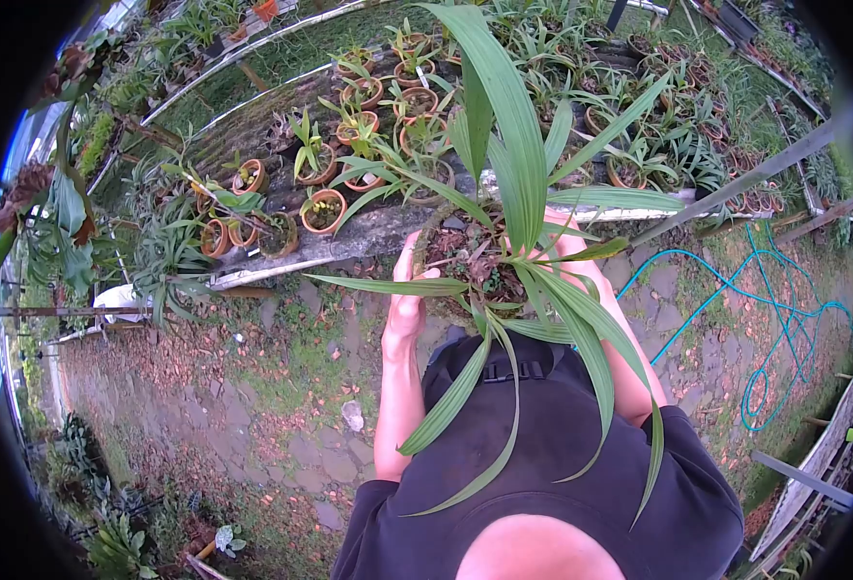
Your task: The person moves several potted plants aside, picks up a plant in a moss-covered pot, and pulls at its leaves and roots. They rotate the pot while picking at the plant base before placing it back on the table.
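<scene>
Between my two hands, in front of my waist, is a potted plant with long, ribbed green leaves spreading every way. Its round pot has a mossy rim, and dark chunky potting mix with brown bits shows inside. My left hand is closed around the pot's left side, the thumb near the rim. On the right side, my right hand grips the pot, its fingers partly covered by leaves. Drooping leaves hang over my dark shirt and right forearm. The pot's underside is hidden.
A bench ahead carries several small clay pots and many leafy plants. A teal hose lies looped on the stone path at right. Metal bars cross the right side. Hanging plants stand at far left.
</scene>
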A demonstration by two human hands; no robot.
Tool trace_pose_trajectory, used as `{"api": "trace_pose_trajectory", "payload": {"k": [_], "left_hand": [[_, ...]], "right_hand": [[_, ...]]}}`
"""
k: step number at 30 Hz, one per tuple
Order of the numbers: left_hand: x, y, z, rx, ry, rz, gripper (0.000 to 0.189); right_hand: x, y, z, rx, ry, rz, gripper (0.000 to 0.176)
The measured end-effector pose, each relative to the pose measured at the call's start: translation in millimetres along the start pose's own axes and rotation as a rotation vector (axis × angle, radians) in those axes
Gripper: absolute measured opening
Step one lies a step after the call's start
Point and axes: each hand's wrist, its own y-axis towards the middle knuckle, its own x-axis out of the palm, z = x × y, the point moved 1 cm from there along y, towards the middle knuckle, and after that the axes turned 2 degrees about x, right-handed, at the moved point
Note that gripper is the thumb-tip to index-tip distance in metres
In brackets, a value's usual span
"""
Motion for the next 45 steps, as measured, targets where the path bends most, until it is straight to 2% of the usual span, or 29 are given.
{"api": "trace_pose_trajectory", "payload": {"k": [1,4,7,8,11,14,16,19,21,23,25,30,33,35,37,39,40,43,44,45], "left_hand": [[-2,1,-1,-0.001,-0.012,-0.019,0.083],[-6,0,-4,-0.003,-0.036,-0.028,0.083],[2,-4,8,-0.005,-0.020,0.031,0.084],[6,-5,14,-0.014,-0.006,0.033,0.084],[5,0,15,0.028,0.028,-0.021,0.082],[-1,6,7,0.053,0.068,-0.073,0.080],[-7,8,-1,0.053,0.067,-0.066,0.078],[-7,7,-3,0.028,0.033,-0.043,0.077],[6,1,13,-0.032,0.023,-0.073,0.077],[1,3,7,-0.006,0.028,-0.075,0.076],[-1,4,6,0.016,0.040,-0.077,0.076],[-1,3,7,0.023,0.071,-0.076,0.076],[-8,6,-1,0.031,0.056,-0.010,0.078],[-1,3,5,0.016,0.052,-0.020,0.077],[3,1,9,0.008,0.017,-0.018,0.077],[0,-1,5,0.006,-0.051,-0.001,0.077],[-7,0,-3,-0.004,-0.077,0.051,0.070],[-21,2,-22,-0.052,-0.179,0.181,0.052],[-22,-1,-21,-0.080,-0.228,0.208,0.047],[-22,-3,-20,-0.107,-0.277,0.236,0.043]], "right_hand": [[-1,-2,-6,0.024,-0.018,0.010,0.020],[-26,-9,-35,0.133,-0.327,-0.030,0.016],[-43,-20,-70,0.169,-0.964,-0.072,0.013],[-41,-24,-74,-0.060,-1.071,0.050,0.013],[-32,-12,-77,0.113,-0.620,-0.010,0.016],[-20,-10,-19,0.110,-0.356,-0.039,0.017],[-11,-8,-10,0.090,-0.261,-0.056,0.018],[0,-1,-32,0.013,-0.373,-0.084,0.019],[-1,3,-50,-0.051,-0.578,-0.127,0.020],[-3,0,-35,0.080,-0.449,-0.133,0.018],[-5,-3,-14,0.104,-0.405,-0.143,0.018],[-11,-2,3,-0.092,-0.634,-0.239,0.017],[-12,-1,15,-0.023,-0.651,-0.281,0.017],[-1,-5,0,-0.036,-0.320,-0.123,0.019],[0,-5,-26,-0.005,-0.240,-0.082,0.020],[-10,-6,-40,0.070,-0.410,-0.158,0.019],[-15,-10,-33,-0.013,-0.391,-0.097,0.017],[-33,-15,-64,0.129,-0.575,-0.030,0.016],[-41,-18,-61,0.259,-0.611,-0.029,0.016],[-47,-23,-64,0.196,-0.886,-0.035,0.013]]}}
